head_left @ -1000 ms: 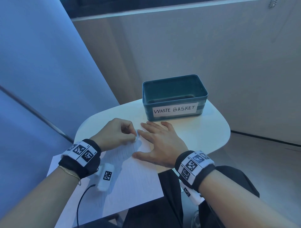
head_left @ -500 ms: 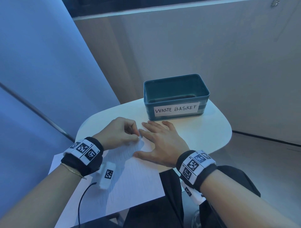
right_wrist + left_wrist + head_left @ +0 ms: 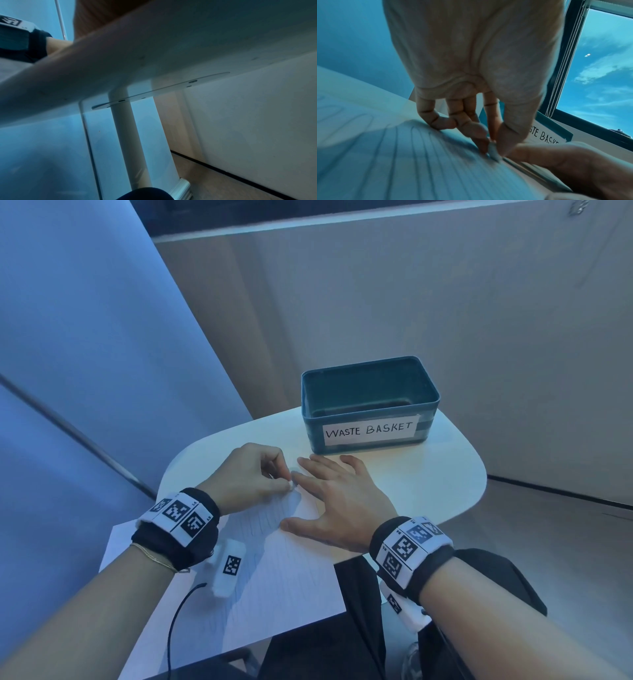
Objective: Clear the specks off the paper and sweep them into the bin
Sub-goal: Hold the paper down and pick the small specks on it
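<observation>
Just short of the waste basket (image 3: 368, 405), on the desk (image 3: 445, 477): lined paper (image 3: 274, 570) pinned flat by right hand (image 3: 337, 501), fingers spread; left hand (image 3: 248, 474) pinching small pale eraser (image 3: 494, 152) against paper. Rubbing step, probably; next, sweeping specks toward basket.

Both wrists have chunky black bands (image 3: 191, 537) with white blocks of square black-and-white marker codes on top. The left one also has a thin gold bracelet (image 3: 154, 558) right behind the band, plus a small white tagged unit (image 3: 227, 568) under it trailing a black cable (image 3: 178, 618). Dark trousers (image 3: 325, 645).
</observation>
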